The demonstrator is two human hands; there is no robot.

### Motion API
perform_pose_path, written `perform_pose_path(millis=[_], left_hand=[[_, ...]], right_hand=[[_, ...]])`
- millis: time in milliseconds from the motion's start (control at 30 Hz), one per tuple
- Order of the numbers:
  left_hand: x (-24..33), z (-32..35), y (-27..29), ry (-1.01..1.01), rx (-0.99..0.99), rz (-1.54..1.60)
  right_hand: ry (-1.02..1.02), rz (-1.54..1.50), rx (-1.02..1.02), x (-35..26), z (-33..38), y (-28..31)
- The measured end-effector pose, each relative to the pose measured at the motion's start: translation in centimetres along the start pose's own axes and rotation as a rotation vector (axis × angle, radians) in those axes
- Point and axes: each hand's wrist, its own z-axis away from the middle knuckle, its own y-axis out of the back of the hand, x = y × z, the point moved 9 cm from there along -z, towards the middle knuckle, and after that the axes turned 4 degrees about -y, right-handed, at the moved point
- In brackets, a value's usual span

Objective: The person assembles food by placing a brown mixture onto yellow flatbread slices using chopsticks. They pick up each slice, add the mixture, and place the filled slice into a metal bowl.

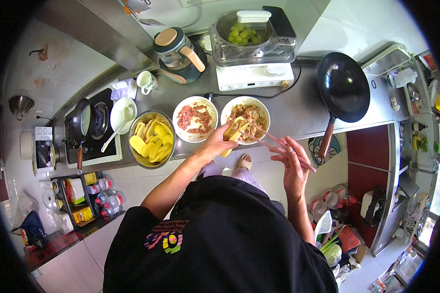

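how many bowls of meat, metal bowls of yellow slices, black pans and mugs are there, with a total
Bowls of meat: 2
Metal bowl of yellow slices: 1
Black pans: 2
Mug: 1
Total: 6

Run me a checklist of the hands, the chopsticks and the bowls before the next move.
1. Left hand holding a yellow slice: ok, pinched at the near side of the right white bowl.
2. Right hand gripping the chopsticks: ok.
3. Chopsticks directed toward the right white bowl: ok.
4. Brown mixture available there: ok.
5. More yellow pieces in the steel bowl: ok.
6. Chopstick tips touching the slice: cannot tell.
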Motion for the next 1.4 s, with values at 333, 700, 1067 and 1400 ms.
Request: perform_pose_path(millis=[333,700,1067,1400], left_hand=[[1.8,-0.6,-0.4,-0.115,0.072,-0.218],[2.1,-0.7,0.3,-0.127,0.146,-0.238],[3.4,-1.1,0.6,-0.265,0.19,-0.289],[2.8,-1.3,-0.1,-0.249,0.102,-0.078]], right_hand=[[0.142,0.296,-0.064,-1.6,0.6,-0.9],[0.099,0.128,-0.037,-1.7,-0.3,-0.4],[0.156,0.307,-0.035,-3.4,-0.5,-1.4],[0.004,-0.21,0.062,-0.3,-1.4,1.0]])
